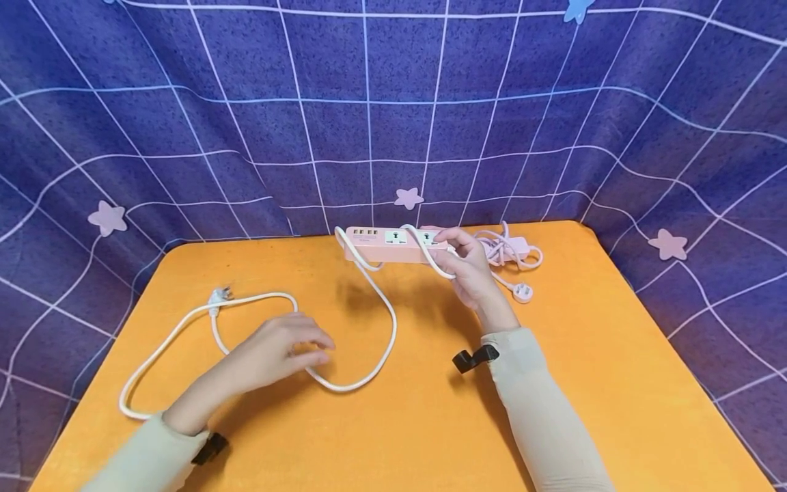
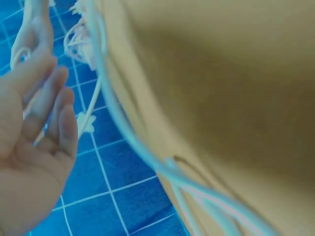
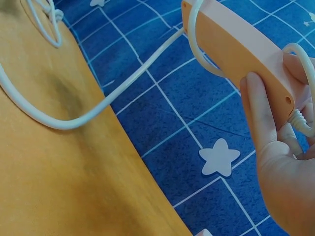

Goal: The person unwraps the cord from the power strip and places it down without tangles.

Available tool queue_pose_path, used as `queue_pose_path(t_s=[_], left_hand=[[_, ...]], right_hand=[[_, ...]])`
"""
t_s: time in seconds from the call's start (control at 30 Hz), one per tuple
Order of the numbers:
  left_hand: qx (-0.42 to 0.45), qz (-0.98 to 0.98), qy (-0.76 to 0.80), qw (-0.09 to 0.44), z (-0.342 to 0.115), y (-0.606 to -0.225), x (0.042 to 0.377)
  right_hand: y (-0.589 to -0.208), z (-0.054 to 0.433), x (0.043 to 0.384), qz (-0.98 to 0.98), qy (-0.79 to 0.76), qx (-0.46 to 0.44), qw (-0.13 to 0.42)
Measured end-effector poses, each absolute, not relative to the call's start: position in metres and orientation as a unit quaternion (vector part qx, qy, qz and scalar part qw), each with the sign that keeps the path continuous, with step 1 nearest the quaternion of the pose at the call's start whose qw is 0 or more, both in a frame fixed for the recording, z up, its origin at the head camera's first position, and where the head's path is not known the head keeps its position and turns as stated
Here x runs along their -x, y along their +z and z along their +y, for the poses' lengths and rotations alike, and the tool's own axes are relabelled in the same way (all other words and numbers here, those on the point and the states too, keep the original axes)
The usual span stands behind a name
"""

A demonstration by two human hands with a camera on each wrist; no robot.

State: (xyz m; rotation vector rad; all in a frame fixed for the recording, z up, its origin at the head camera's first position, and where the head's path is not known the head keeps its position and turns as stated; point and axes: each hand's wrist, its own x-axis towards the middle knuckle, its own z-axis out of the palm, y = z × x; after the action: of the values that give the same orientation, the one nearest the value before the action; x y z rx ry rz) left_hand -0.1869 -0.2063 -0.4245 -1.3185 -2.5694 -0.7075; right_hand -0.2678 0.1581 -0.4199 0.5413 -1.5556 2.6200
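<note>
- While its right end sits in the grasp of the right hand [image 1: 470, 270], the pink power strip [image 1: 393, 254] is held above the far part of the surface [image 1: 393, 437], reaching leftward from the fingers, its sockets in view.
- White cord [image 1: 395, 329] leaves the strip's held end, loops across its body, then drops and curves over the surface towards the left.
- The left hand [image 1: 279, 352] is well apart from the strip, nearer the wearer, fingers loosely bent and holding nothing; it seems clear of the cord, though its blur makes contact hard to judge.
- Beyond the left hand, the cord's white plug [image 1: 218, 299] lies on the surface.
- Just right of the right hand rests a lilac bundle of cord [image 1: 505, 249], with a plug [image 1: 522, 293] nearer the wearer.
- Behind hangs a blue gridded curtain [image 1: 332, 130].
</note>
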Motion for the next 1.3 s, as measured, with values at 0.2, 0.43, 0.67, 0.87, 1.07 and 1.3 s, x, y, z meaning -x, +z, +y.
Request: queue_pose_path(t_s=[0.2,0.43,0.67,0.87,1.07,1.3], left_hand=[[0.287,-0.901,-0.311,0.098,-0.205,-0.404,0.205],[0.162,-0.896,-0.409,0.057,-0.191,-0.4,0.226],[0.097,-0.858,-0.505,0.021,-0.174,-0.408,0.247],[0.05,-0.825,-0.562,-0.012,-0.161,-0.417,0.263],[0.041,-0.797,-0.601,-0.046,-0.149,-0.426,0.272],[0.03,-0.761,-0.642,-0.09,-0.138,-0.434,0.277]], right_hand=[[-0.42,0.158,0.268,-0.503,0.846,-0.175,0.024],[-0.422,0.159,0.268,-0.506,0.845,-0.172,0.028],[-0.421,0.159,0.268,-0.509,0.844,-0.165,0.031],[-0.421,0.159,0.268,-0.506,0.845,-0.173,0.028],[-0.42,0.158,0.268,-0.501,0.846,-0.18,0.026],[-0.42,0.158,0.268,-0.498,0.848,-0.179,0.026]])
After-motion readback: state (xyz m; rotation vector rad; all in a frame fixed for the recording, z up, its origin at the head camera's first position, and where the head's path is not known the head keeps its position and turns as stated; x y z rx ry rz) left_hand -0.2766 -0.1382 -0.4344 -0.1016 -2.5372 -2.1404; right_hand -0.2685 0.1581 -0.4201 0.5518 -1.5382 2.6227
